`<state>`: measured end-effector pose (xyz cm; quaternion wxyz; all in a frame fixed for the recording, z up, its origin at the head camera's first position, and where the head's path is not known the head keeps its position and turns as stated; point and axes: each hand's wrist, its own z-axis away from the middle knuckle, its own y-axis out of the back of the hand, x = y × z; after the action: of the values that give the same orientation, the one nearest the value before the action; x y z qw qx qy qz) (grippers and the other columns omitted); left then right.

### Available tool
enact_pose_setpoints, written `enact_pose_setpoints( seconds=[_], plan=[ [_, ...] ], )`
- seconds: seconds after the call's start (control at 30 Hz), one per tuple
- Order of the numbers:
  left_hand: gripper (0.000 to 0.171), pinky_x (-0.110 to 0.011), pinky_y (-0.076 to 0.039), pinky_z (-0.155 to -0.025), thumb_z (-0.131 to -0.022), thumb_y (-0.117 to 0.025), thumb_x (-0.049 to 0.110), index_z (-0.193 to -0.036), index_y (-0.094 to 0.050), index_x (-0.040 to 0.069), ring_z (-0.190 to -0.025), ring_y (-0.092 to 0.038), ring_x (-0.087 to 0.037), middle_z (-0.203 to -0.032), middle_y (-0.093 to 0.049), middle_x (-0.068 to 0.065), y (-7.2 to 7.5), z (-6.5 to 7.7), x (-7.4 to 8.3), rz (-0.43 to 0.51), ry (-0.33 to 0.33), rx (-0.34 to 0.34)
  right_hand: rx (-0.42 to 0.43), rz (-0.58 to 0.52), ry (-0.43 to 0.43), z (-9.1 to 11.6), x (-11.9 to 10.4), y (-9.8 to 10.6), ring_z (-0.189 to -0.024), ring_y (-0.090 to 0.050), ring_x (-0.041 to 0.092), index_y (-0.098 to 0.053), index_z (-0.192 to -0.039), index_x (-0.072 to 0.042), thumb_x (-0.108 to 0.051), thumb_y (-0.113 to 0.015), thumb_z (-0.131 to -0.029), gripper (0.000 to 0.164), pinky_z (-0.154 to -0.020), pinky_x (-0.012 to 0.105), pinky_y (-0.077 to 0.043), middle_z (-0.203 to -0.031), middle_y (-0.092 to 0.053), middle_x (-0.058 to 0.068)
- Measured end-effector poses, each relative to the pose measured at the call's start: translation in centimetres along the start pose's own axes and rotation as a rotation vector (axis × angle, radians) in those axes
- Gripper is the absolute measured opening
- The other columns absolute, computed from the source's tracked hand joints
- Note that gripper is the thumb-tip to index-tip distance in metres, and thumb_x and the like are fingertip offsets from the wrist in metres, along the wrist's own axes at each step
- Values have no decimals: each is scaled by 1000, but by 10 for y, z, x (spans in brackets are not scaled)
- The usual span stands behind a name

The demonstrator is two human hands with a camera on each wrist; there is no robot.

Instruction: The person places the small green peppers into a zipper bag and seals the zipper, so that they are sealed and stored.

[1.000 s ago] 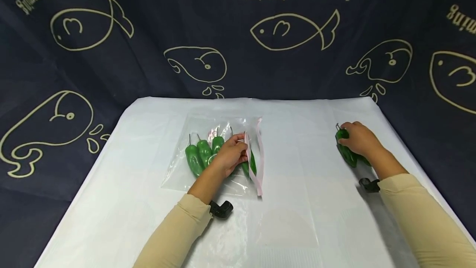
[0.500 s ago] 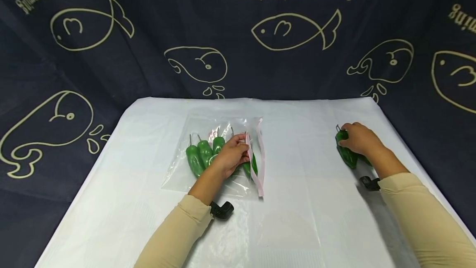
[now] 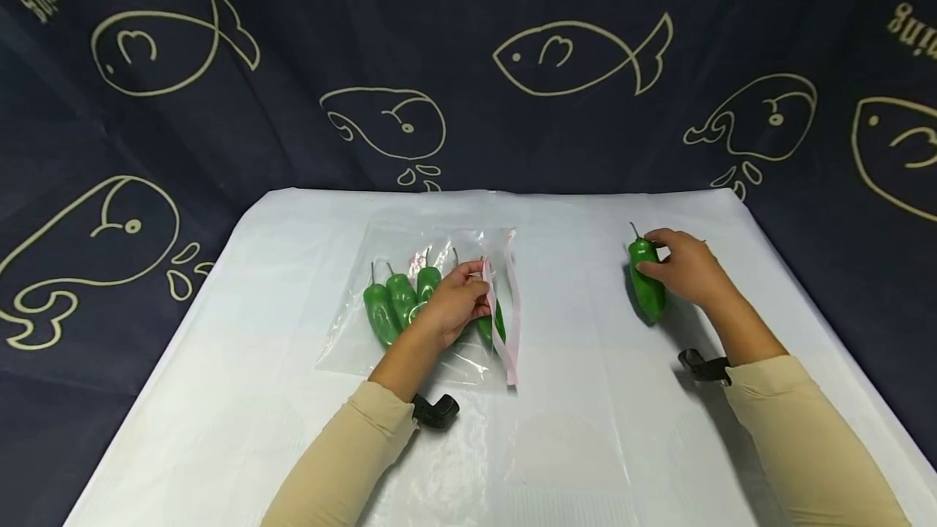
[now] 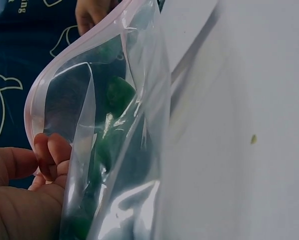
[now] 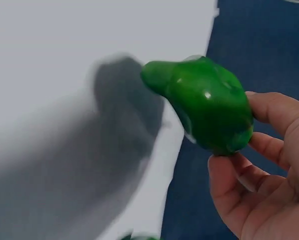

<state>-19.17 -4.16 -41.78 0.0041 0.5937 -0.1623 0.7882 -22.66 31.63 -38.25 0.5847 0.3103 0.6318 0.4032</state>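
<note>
A clear zip bag (image 3: pixel 344 356) with a pink zip edge (image 3: pixel 515 299) lies flat on the white table, several green peppers (image 3: pixel 382 314) inside it. My left hand (image 3: pixel 452 306) pinches the upper lip of its mouth, and in the left wrist view the mouth gapes beside the fingers (image 4: pixel 44 150). On the right, my right hand (image 3: pixel 688 271) holds one green pepper (image 3: pixel 647 283) between thumb and fingers, stem pointing away. The right wrist view has this pepper (image 5: pixel 209 102) raised over the table, its shadow below.
Another green thing (image 5: pixel 139 237), mostly cut off, peeks in at the bottom of the right wrist view. The white-covered table (image 3: pixel 571 429) ends at a dark blue cloth (image 3: pixel 454 137) with fish and whale drawings.
My right hand has picked up one pepper and moved it left, off the spot where it lay beside another. The left hand keeps its pinch on the bag, almost still.
</note>
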Motion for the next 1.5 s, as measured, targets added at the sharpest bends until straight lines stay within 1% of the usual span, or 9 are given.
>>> enact_pose_setpoints(
  seconds=[0.17, 0.37, 0.57, 0.8, 0.87, 1.1, 1.2, 1.3, 1.5],
  plan=[
    [44, -23, -50, -63, -97, -45, -5, -141, -38, -4, -67, -54, -14, -92, -52, -8, 0, -1, -2, 12, -1, -5, 40, -75, 46, 4, -26, -8, -104, -59, 40, -49, -138, 4, -20, -68, -94, 54, -79, 48, -52, -132, -53, 26],
    [44, -23, -50, -62, -97, -45, -5, -141, -39, -3, -69, -54, -14, -95, -51, -9, -2, -1, -2, 28, 3, 5, 100, -147, 123, 10, -52, -26, -100, -61, 36, -50, -138, 2, -16, -71, -92, 54, -73, 43, -53, -133, -53, 23],
    [44, -23, -50, -62, -98, -45, -5, -141, -39, -4, -69, -54, -14, -94, -53, -9, -1, 1, -3, 22, -7, 9, 90, -233, 177, 11, -83, -50, -99, -62, 30, -53, -137, -3, -17, -74, -90, 53, -69, 39, -54, -132, -55, 16],
    [45, -23, -50, -62, -97, -45, -5, -142, -38, -4, -69, -54, -14, -95, -52, -10, -1, 2, -1, 19, -10, 5, 58, -278, 233, 20, -114, -70, -97, -62, 25, -58, -133, -7, -20, -77, -87, 51, -67, 35, -53, -127, -58, 10],
    [44, -23, -50, -62, -98, -45, -4, -141, -39, -4, -68, -54, -14, -94, -52, -9, -1, 2, -2, 16, -11, 10, 47, -285, 243, 22, -119, -74, -96, -62, 24, -59, -132, -8, -21, -77, -87, 51, -68, 35, -52, -126, -59, 9],
    [43, -23, -50, -63, -98, -46, -3, -141, -39, -2, -68, -55, -14, -97, -53, -12, -1, 1, -2, 19, -10, 10, 4, -294, 280, 25, -130, -86, -91, -63, 20, -60, -130, -8, -21, -78, -86, 49, -69, 34, -52, -122, -62, 7],
    [42, -23, -50, -63, -98, -45, -3, -139, -41, -1, -69, -55, -14, -95, -53, -10, -1, 2, -1, 16, -13, 15, -9, -290, 288, 24, -135, -91, -88, -62, 20, -61, -129, -7, -21, -78, -86, 48, -69, 34, -52, -121, -62, 7],
    [41, -23, -50, -63, -98, -46, -3, -139, -41, -1, -69, -55, -14, -94, -53, -9, -1, 3, 0, 17, -15, 22, -8, -285, 283, 20, -139, -96, -87, -61, 19, -62, -128, -7, -21, -77, -86, 47, -69, 34, -52, -120, -62, 7],
    [44, -22, -51, -63, -98, -46, -3, -141, -38, -3, -69, -54, -12, -91, -51, -6, -2, 3, 1, 28, -13, 12, 10, -298, 240, 10, -143, -103, -84, -61, 19, -62, -126, -4, -20, -77, -87, 45, -70, 33, -52, -120, -63, 10]
  ],
)
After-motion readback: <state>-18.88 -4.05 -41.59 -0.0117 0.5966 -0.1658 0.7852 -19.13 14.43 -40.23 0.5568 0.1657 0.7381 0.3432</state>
